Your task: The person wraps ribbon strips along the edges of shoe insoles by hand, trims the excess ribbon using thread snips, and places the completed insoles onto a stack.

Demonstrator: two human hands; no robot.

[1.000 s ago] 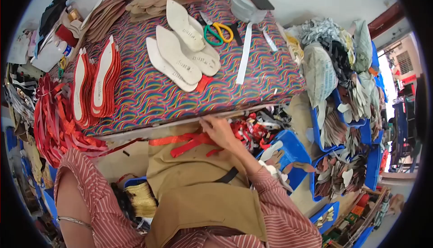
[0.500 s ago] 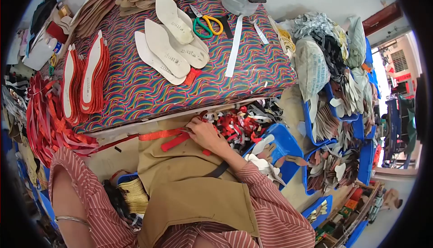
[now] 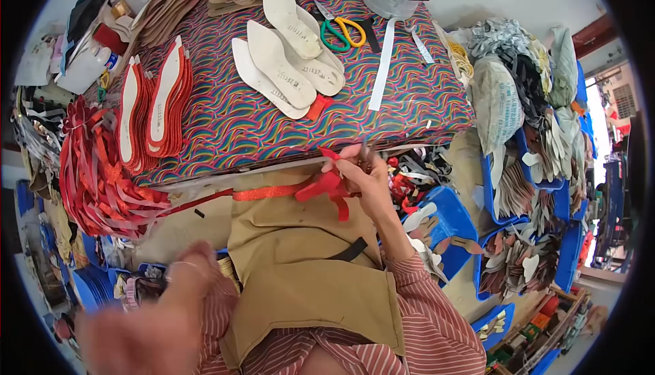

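My right hand (image 3: pixel 365 177) is raised at the table's front edge, its fingers closed on red ribbon strips (image 3: pixel 324 185) whose ends hang over the apron. A small grey, thin thing shows by the fingertips; I cannot make out what it is. A glittery red ribbon (image 3: pixel 266 193) stretches leftward from the held strips across the apron (image 3: pixel 286 228) toward a heap of red ribbons (image 3: pixel 102 177). My left hand (image 3: pixel 133 337) is low at the left, smeared by motion, so its fingers cannot be read.
Pale insoles (image 3: pixel 280 68) and green-and-yellow scissors (image 3: pixel 341 34) lie on the patterned table (image 3: pixel 225 116). Two stacks of red-edged insoles (image 3: pixel 167 102) stand at its left. A white strip (image 3: pixel 382 68) lies at right. Blue bins (image 3: pixel 454 218) with cut pieces are on the right.
My right hand has risen and turned, lifting the red strips off the apron. My left hand has swung into view at lower left. The view has shifted, moving the table rightward in frame.
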